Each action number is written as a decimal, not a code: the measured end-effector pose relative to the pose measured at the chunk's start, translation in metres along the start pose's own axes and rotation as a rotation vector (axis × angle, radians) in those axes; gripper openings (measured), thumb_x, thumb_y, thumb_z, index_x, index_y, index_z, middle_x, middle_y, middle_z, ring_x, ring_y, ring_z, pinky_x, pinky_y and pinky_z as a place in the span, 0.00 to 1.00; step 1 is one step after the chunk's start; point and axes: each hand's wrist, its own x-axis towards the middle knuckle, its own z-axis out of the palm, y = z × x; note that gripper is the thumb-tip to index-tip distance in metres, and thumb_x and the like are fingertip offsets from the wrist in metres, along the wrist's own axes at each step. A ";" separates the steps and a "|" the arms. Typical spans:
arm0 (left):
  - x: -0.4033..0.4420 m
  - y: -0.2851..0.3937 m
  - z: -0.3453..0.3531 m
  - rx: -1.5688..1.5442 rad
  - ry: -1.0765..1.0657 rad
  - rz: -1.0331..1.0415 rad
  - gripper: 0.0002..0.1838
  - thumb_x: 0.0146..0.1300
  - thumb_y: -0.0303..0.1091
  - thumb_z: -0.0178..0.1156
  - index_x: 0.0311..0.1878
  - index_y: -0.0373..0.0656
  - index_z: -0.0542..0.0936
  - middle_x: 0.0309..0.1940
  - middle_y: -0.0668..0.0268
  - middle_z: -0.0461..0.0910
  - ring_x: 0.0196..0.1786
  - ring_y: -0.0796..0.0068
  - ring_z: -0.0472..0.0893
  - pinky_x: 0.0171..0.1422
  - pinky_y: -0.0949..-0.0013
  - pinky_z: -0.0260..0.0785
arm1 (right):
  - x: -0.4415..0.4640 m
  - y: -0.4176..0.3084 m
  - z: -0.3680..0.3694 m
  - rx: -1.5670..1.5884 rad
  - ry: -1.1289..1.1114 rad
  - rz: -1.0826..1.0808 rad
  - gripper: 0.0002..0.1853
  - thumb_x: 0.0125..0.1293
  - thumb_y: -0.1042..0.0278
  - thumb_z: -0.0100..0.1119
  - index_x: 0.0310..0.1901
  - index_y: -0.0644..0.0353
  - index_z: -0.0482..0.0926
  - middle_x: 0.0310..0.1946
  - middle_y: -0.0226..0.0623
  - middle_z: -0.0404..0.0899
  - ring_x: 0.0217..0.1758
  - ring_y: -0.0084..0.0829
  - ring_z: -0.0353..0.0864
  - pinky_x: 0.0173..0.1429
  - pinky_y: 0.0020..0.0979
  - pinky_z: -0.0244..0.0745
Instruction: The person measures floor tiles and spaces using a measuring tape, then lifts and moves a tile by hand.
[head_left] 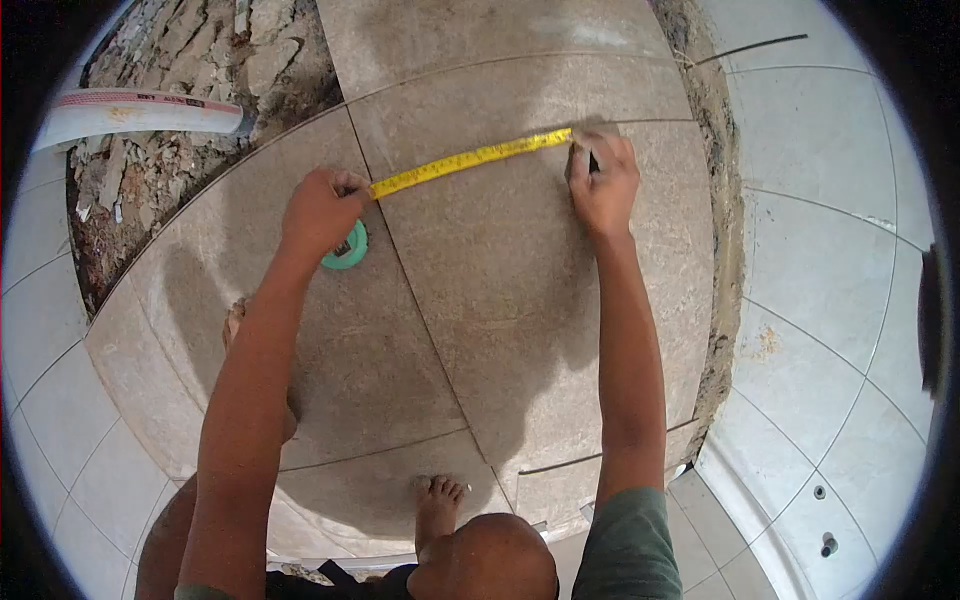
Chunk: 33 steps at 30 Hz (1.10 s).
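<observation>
A yellow tape measure blade (470, 160) stretches across the brown floor tiles, over the joint between two of them. My left hand (325, 210) pinches the blade at its left end, near the tile joint. The round green tape case (346, 247) lies just below that hand, partly covered by it. At the blade's right end my right hand (605, 180) is closed on the tip, thumb and fingers together against the tile.
Broken rubble (200, 50) fills the upper left, with a white pipe (150, 115) over it. A rough gap (722, 250) runs between the brown tiles and the white wall tiles (810, 240). A thin rod (752, 47) sticks out at top right. My bare foot (438, 508) is at the bottom.
</observation>
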 end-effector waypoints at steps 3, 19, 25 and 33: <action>0.003 0.007 -0.008 -0.028 -0.041 -0.060 0.16 0.57 0.42 0.71 0.41 0.40 0.89 0.34 0.57 0.87 0.39 0.59 0.87 0.46 0.58 0.77 | -0.001 0.002 0.000 -0.014 0.012 -0.029 0.11 0.60 0.76 0.64 0.44 0.61 0.85 0.44 0.44 0.84 0.48 0.51 0.80 0.56 0.44 0.76; -0.002 0.006 -0.005 0.067 0.045 0.043 0.14 0.59 0.43 0.69 0.41 0.42 0.90 0.33 0.60 0.86 0.36 0.63 0.86 0.43 0.59 0.76 | -0.003 -0.003 0.002 -0.023 0.036 -0.012 0.11 0.58 0.78 0.61 0.44 0.61 0.85 0.43 0.45 0.83 0.47 0.51 0.79 0.55 0.45 0.75; -0.008 0.014 -0.005 0.071 0.009 0.005 0.14 0.58 0.43 0.70 0.42 0.44 0.90 0.33 0.57 0.86 0.35 0.61 0.86 0.41 0.59 0.76 | 0.000 0.001 0.001 -0.023 -0.009 0.011 0.12 0.59 0.78 0.61 0.44 0.61 0.85 0.45 0.46 0.84 0.51 0.51 0.81 0.59 0.44 0.76; -0.004 0.017 -0.014 0.059 0.027 -0.012 0.15 0.59 0.42 0.70 0.42 0.42 0.90 0.32 0.56 0.86 0.35 0.61 0.86 0.42 0.58 0.76 | 0.001 0.001 0.002 -0.021 -0.008 0.017 0.11 0.58 0.77 0.61 0.43 0.62 0.85 0.44 0.47 0.84 0.49 0.52 0.80 0.57 0.45 0.76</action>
